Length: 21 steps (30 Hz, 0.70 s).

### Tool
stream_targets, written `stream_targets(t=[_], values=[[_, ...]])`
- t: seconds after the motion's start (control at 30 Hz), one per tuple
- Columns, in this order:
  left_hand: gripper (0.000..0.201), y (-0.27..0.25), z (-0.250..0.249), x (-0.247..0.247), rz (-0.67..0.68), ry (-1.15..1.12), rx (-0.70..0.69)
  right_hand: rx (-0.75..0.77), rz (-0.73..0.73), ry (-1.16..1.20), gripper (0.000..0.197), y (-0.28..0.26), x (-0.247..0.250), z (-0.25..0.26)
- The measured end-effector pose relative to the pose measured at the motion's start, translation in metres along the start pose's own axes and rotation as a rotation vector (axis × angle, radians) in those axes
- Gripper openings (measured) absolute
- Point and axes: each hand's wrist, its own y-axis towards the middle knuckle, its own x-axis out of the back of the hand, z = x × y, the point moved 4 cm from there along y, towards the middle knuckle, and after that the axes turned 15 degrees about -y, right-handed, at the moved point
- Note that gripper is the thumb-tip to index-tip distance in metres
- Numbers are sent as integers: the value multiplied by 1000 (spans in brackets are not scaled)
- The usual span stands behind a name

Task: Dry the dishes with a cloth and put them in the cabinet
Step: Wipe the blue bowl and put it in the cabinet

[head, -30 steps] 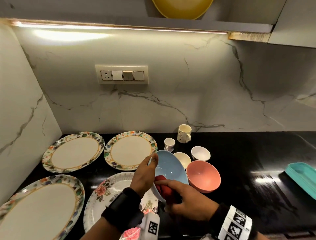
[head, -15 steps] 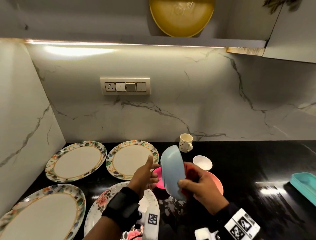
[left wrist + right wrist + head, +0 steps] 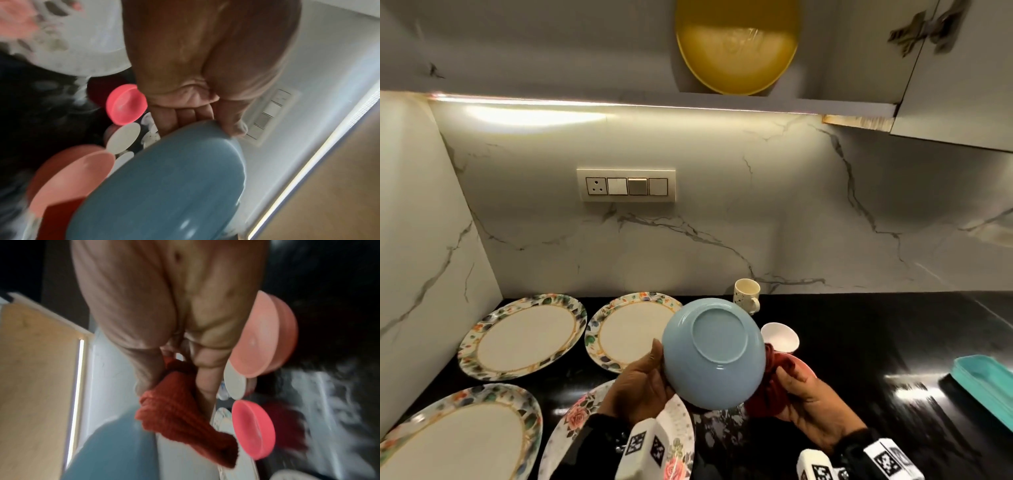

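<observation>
A light blue bowl (image 3: pixel 714 353) is held up over the black counter, tilted so its base faces me. My left hand (image 3: pixel 643 380) grips its left rim, thumb on the outside and fingers behind; the left wrist view shows the same bowl (image 3: pixel 164 186) under my left hand (image 3: pixel 197 113). My right hand (image 3: pixel 801 401) clutches a red cloth (image 3: pixel 774 373) at the bowl's right edge. In the right wrist view the red cloth (image 3: pixel 180 418) hangs from the fingers beside the blue bowl (image 3: pixel 115 451). The bowl's inside is hidden. A yellow bowl (image 3: pixel 736 44) stands in the open cabinet above.
Floral-rimmed plates (image 3: pixel 524 337) lie at the left of the counter (image 3: pixel 876 342). A salmon bowl (image 3: pixel 265 340), a hot-pink small bowl (image 3: pixel 252 428), a white bowl (image 3: pixel 780 337) and a speckled mug (image 3: pixel 747 296) sit behind the hands. A teal tray (image 3: pixel 989 387) is at the right.
The blue bowl has turned from inside-up, through edge-on, to base toward me, and has risen. My left hand has taken its left rim. My view has tilted up toward the cabinet.
</observation>
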Motion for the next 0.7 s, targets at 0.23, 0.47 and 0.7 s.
stream_targets(t=[0.23, 0.47, 0.7], values=[[27, -22, 5, -27, 41, 607, -117, -69, -66, -588, 44, 21, -8, 58], [25, -26, 22, -39, 20, 687, -239, 180, -125, -1414, 49, 38, -63, 46], [32, -20, 22, -30, -109, 466, -248, 627, -129, -1661, 48, 16, -99, 24]])
